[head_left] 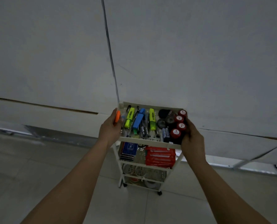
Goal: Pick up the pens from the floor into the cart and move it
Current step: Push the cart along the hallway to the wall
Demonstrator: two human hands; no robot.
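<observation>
Pens look gathered in the white three-tier wheeled cart (pixel 149 141), both hands clamped on its top tray's side edges, left hand (pixel 110 128) also pinching an orange highlighter (pixel 117 116), right hand (pixel 193 137) opposite; moving remains.

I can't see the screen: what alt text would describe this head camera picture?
Two hands grip the top tray of a white tiered cart against a pale wall, the left hand on its left edge, the right hand on its right. The tray holds highlighters, pens and red-capped bottles.
</observation>
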